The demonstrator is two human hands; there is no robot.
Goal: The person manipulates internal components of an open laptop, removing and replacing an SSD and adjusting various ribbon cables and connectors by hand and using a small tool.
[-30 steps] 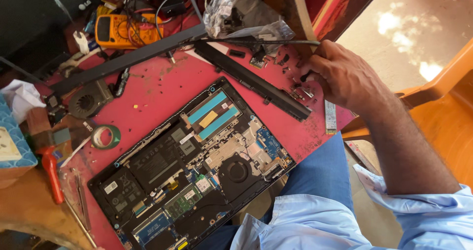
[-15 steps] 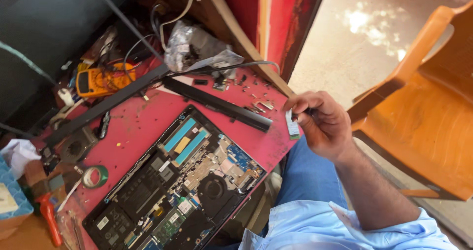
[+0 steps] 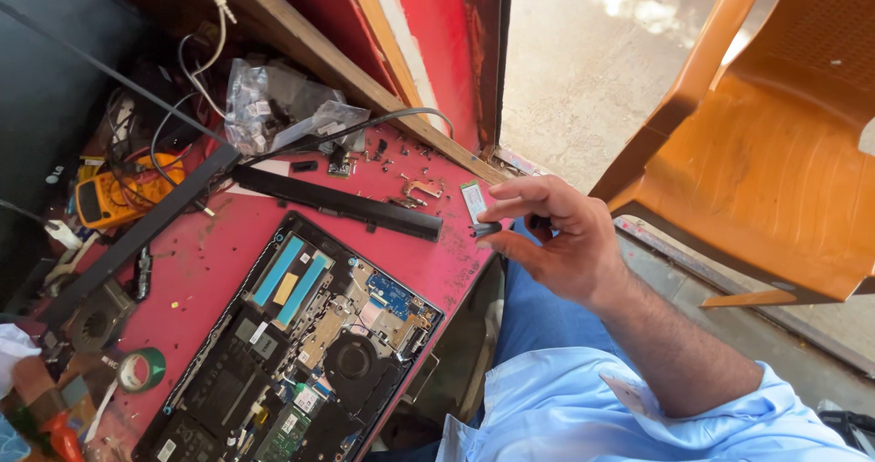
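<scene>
Chair [image 3: 729, 179]: orange moulded plastic, smooth and rigid, stood on the pale concrete floor to the right of the bench
Bench [image 3: 219, 243]: red painted top, scuffed and dusty, littered with small screws and brackets
Laptop [image 3: 301, 353]: lay open-backed on the bench, exposing 1 round black fan, a flat black battery, blue strips and green circuit board; judged fragile, best lifted by its outer frame rather than by the boards
Black strip [image 3: 337, 205]: long, narrow and stiff, lay above the laptop
Multimeter [image 3: 114, 198]: yellow-cased, at the far left among tangled black leads
Right hand [image 3: 556, 239]: raised just past the bench's near right corner, thumb and forefinger pinched on a small dark part, other fingers loosely curled
Small dark part [image 3: 488, 229]: short, flat, seemingly hard plastic or metal; judged very light and easily dropped, best held by its edges in a fingertip pinch
Small card [image 3: 473, 198]: slim, pale, green-edged, lay on the bench corner just above the fingertips
Left hand: out of sight
</scene>
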